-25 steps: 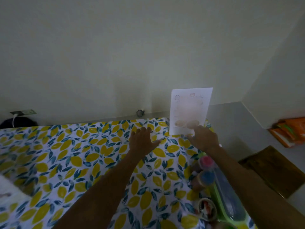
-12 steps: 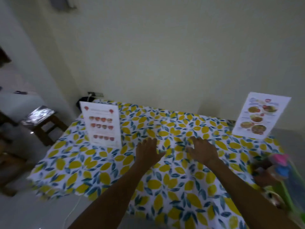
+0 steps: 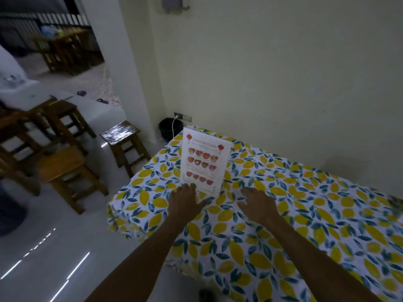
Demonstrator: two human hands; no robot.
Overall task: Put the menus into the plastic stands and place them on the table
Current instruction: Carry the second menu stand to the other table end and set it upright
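Near the table's [image 3: 305, 214] left corner, menu in plastic stand [image 3: 205, 163] upright on lemon-print tablecloth [image 3: 294, 236]. Left hand [image 3: 185, 203] spread flat, fingertips at the stand's lower front edge. Right hand [image 3: 258, 205] spread, palm down on cloth just right of stand, not touching it. Wooden stools [image 3: 124, 147] on floor to the left.

Small eatery: menu [image 3: 205, 164] on lemon-print table [image 3: 305, 214], wooden stools [image 3: 124, 147] beside.
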